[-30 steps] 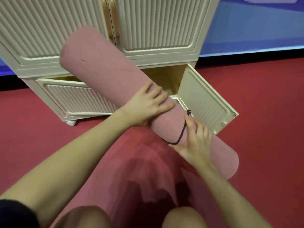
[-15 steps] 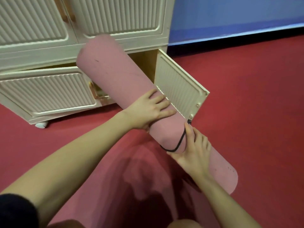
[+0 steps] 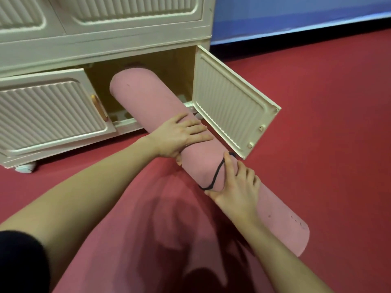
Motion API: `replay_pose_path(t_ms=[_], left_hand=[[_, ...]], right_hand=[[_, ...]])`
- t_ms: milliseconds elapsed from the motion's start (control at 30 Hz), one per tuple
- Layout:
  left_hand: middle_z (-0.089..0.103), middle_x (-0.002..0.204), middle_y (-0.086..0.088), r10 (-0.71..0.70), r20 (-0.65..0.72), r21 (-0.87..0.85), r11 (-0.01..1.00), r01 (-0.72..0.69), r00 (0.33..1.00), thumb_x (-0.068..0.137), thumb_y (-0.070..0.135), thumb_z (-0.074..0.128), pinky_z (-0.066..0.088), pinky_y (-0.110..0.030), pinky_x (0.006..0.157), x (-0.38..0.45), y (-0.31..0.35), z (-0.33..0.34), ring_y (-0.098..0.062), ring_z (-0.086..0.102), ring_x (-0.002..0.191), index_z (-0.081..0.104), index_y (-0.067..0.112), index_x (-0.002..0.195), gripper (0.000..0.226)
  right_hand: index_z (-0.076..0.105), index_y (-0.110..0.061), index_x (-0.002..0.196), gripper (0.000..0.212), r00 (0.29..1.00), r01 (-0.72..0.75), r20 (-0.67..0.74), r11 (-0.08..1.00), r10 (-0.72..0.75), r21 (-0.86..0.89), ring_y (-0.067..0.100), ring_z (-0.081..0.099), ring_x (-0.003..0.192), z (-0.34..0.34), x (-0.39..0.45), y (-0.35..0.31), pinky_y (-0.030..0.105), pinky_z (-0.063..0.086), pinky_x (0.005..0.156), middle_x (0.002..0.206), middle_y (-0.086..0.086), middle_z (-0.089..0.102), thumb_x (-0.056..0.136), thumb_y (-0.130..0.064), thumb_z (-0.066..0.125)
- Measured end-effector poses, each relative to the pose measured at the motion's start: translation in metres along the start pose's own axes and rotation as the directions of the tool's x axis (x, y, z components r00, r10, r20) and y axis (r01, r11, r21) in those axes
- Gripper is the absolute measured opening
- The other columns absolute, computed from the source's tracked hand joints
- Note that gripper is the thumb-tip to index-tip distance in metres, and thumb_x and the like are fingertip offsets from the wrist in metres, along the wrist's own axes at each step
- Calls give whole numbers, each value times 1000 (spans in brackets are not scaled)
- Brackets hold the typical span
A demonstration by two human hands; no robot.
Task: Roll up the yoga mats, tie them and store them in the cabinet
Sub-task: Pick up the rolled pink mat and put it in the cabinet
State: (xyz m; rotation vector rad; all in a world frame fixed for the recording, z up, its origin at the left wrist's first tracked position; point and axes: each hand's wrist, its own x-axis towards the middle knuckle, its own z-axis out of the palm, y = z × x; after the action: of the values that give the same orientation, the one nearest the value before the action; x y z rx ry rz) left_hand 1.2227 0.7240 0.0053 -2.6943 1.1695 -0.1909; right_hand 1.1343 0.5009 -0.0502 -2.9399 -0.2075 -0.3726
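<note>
A rolled pink yoga mat (image 3: pixel 148 102) lies slanted, its far end inside the open lower compartment of the cream cabinet (image 3: pixel 105 41). A black cord (image 3: pixel 215 176) is tied around the roll near its middle. My left hand (image 3: pixel 179 138) grips the roll just outside the cabinet opening. My right hand (image 3: pixel 237 187) holds the roll at the cord, cupping it from below. The near end (image 3: pixel 292 231) sticks out over the red floor.
The right lower door (image 3: pixel 230 111) stands wide open beside the roll. The left lower door (image 3: pixel 50 111) is ajar. A second pink mat (image 3: pixel 131 218) lies flat under my arms. Red floor (image 3: pixel 328 123) spreads to the right, with a blue wall behind it.
The roll's far end has dropped from in front of the upper doors and gone into the lower compartment. Both hands kept their hold on the roll.
</note>
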Motion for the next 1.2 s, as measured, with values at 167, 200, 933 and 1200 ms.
replay_pose_path(t_ms=[167,200,933,1200], left_hand=[[53,137,-7,-72,-7,-4,997,72,997,36,56,89,33,-61,100,-27,-14,5,-31,49,125,38,25,143,123],[53,137,-7,-76,-4,2,997,76,997,36,56,89,33,-62,99,-30,-14,4,-30,49,125,39,24,143,122],[58,130,-10,-253,39,-100,962,256,967,46,76,76,42,-48,89,-82,82,22,-34,56,110,32,22,141,118],[55,134,-14,-323,5,-65,944,323,946,53,77,69,38,-59,94,-134,24,-3,-34,53,117,33,22,141,109]], right_hand=[[30,-26,137,116,996,87,-2,996,-87,-7,32,57,96,5,12,-18,45,45,83,116,9,60,41,-65,81],[31,-26,137,115,996,87,-4,996,-87,0,32,57,96,5,10,-20,45,45,84,117,10,60,41,-65,81],[41,-19,141,119,924,354,146,935,-353,25,32,59,100,-12,-40,26,42,47,87,119,9,61,40,-69,78],[46,-16,139,115,914,401,39,914,-403,61,33,59,101,-10,-14,-53,43,47,87,119,13,61,42,-67,81]])
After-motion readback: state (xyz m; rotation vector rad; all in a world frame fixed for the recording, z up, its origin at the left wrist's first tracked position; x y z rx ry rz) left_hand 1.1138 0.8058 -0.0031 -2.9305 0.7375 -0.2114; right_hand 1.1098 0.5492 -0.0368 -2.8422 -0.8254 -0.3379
